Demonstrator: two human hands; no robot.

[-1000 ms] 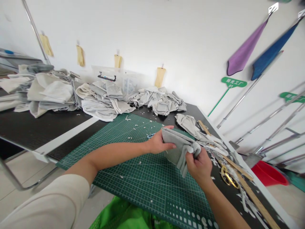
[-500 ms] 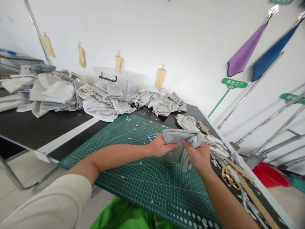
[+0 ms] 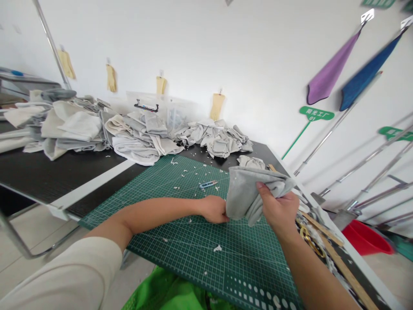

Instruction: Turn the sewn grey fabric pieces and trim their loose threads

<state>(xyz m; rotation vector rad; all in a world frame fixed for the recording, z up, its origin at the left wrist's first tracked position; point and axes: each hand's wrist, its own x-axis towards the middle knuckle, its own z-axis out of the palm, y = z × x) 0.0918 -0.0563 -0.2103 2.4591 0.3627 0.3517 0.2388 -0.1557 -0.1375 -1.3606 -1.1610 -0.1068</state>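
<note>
My right hand grips a folded grey cloth, thumb on the near face, holding it bunched above the cutting mat. At the cloth's lower left corner is my left hand, its fingers curled closed; whether they pinch the corner or a small scrap is hidden. The green gridded cutting mat lies under both hands. A light-blue utility knife rests on it beyond my left hand. Near the front lies a small white scrap.
Piles of grey and white cloth line the back of the black table. Behind them stands a clear plastic box. Gold-handled scissors and a wooden ruler lie along the right edge. A red bucket is beyond it.
My left hand has moved down from the cloth's upper left to its lower corner. My right hand has shifted the cloth right, uncovering the knife. A white scrap now lies on the mat.
</note>
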